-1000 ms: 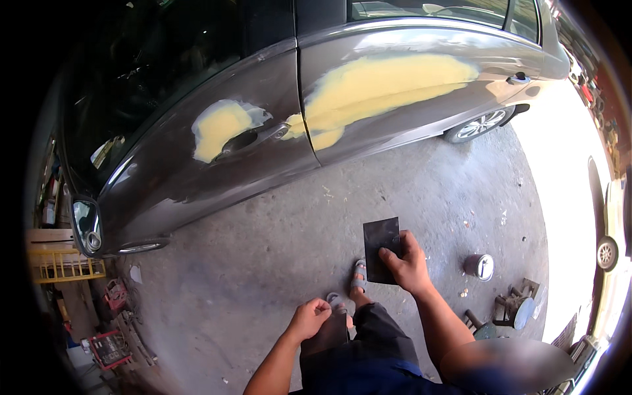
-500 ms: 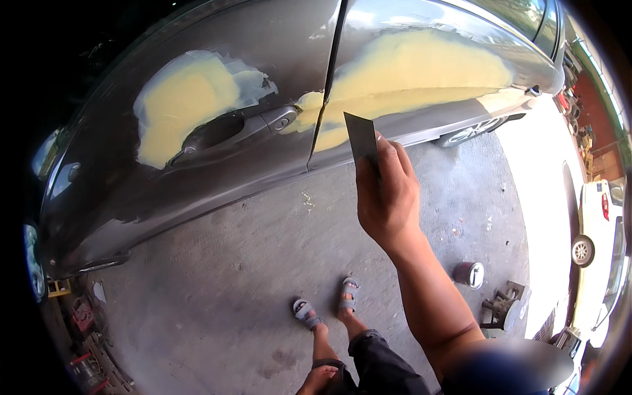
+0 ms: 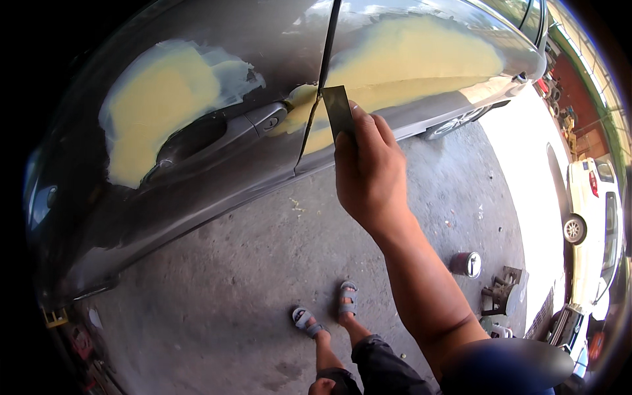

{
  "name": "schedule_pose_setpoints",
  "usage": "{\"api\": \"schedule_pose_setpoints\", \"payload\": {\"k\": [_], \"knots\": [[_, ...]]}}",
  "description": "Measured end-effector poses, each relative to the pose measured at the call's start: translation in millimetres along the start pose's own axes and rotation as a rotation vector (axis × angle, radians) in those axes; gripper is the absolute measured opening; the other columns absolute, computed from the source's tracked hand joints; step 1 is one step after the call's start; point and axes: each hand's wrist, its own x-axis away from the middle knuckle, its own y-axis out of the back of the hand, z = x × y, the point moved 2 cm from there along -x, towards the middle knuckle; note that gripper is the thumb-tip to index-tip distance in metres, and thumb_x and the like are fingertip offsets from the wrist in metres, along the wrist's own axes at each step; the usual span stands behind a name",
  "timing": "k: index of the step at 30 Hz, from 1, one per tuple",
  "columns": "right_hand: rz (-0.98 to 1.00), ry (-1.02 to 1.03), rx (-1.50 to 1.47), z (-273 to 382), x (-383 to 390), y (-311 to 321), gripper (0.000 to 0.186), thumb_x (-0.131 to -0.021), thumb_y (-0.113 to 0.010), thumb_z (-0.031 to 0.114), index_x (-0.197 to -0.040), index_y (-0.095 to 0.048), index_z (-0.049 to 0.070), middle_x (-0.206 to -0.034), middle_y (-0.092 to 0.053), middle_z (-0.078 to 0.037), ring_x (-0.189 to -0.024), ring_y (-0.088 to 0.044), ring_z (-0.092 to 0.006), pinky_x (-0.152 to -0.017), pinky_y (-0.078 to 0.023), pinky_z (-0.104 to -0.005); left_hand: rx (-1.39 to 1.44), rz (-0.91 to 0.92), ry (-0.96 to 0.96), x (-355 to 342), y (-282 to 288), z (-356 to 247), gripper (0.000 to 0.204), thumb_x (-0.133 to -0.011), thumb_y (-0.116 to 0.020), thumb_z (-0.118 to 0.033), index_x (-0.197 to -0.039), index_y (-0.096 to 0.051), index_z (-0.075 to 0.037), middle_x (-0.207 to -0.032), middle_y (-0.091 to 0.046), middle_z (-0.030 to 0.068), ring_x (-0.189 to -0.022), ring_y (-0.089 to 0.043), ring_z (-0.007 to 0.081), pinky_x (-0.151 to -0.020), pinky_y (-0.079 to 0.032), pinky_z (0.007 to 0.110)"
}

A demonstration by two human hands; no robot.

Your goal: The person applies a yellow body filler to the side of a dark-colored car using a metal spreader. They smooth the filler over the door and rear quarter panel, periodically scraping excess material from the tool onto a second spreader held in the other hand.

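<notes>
My right hand [image 3: 372, 174] grips a thin, dark, flat putty scraper [image 3: 338, 108], thumb and fingers closed on its lower end. The scraper's top edge is beside the gap between two panels of a dark grey car [image 3: 217, 187]; whether it touches is unclear. Behind it, a long yellow filler patch [image 3: 421, 62] spreads over the right panel. A second filler patch [image 3: 161, 92] surrounds the upper left of the door handle [image 3: 237, 135]. A little of my left hand [image 3: 321, 387] shows by my knee at the lower edge, its fingers mostly hidden.
On the concrete floor [image 3: 230, 263] to the right stand a round tin [image 3: 466, 264] and a small stool [image 3: 503, 289]. My sandalled feet [image 3: 347, 299] are below the car. A pale vehicle [image 3: 586, 243] is parked at far right. Assorted items lie at lower left.
My right hand and the scraper have moved slightly left and up, to the panel gap. The view has shifted a little, and less of my left hand shows.
</notes>
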Motion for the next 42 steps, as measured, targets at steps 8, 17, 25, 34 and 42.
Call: {"api": "schedule_pose_setpoints", "payload": {"k": [8, 17, 25, 34, 42], "knots": [[0.001, -0.08, 0.079, 1.0, -1.5, -7.0, 0.034, -0.084, -0.054, -0.002, -0.119, -0.056, 0.001, -0.09, -0.059, -0.018, -0.079, -0.06, -0.0372, -0.069, -0.049, -0.041, 0.014, -0.006, 0.012, 5.7, 12.4, -10.4, 0.016, -0.086, -0.066, -0.02, -0.092, -0.068, -0.005, -0.082, -0.068, 0.0037, -0.075, -0.062, 0.0127, -0.072, -0.05, 0.027], [-0.036, -0.039, 0.095, -0.9, 1.0, -10.8, 0.035, -0.084, -0.054, -0.002, -0.118, -0.055, 0.001, -0.089, -0.058, -0.018, -0.079, -0.058, -0.0384, -0.068, -0.049, -0.0424, 0.045, -0.017, 0.028, -1.8, 17.3, 6.9, 0.017, -0.086, -0.067, -0.02, -0.092, -0.067, -0.004, -0.079, -0.067, 0.0034, -0.073, -0.061, 0.0112, -0.07, -0.05, 0.026], [-0.024, -0.001, 0.05, -7.6, 0.5, -8.7, 0.032, -0.085, -0.055, -0.002, -0.116, -0.057, 0.001, -0.087, -0.058, -0.018, -0.076, -0.059, -0.037, -0.066, -0.049, -0.0415, -0.023, -0.041, -0.003, 3.0, 18.8, 3.3, 0.017, -0.085, -0.067, -0.02, -0.092, -0.068, -0.004, -0.081, -0.068, 0.004, -0.074, -0.062, 0.0124, -0.071, -0.05, 0.027], [-0.01, 0.045, 0.025, -23.3, 4.7, -13.9, 0.031, -0.085, -0.056, -0.002, -0.116, -0.057, 0.001, -0.09, -0.059, -0.017, -0.077, -0.06, -0.0358, -0.067, -0.05, -0.0396, -0.024, -0.039, -0.02, 4.4, 20.7, 1.1, 0.018, -0.085, -0.067, -0.021, -0.092, -0.068, -0.004, -0.081, -0.069, 0.0049, -0.075, -0.063, 0.0137, -0.072, -0.05, 0.028], [-0.012, 0.091, 0.019, -29.5, 6.6, -13.3, 0.031, -0.086, -0.055, -0.003, -0.116, -0.057, 0.001, -0.092, -0.059, -0.018, -0.077, -0.06, -0.035, -0.067, -0.051, -0.0385, -0.096, -0.06, -0.014, 8.1, 19.9, -2.6, 0.019, -0.085, -0.067, -0.022, -0.091, -0.068, -0.004, -0.081, -0.069, 0.0052, -0.076, -0.063, 0.0136, -0.073, -0.05, 0.028]]}}
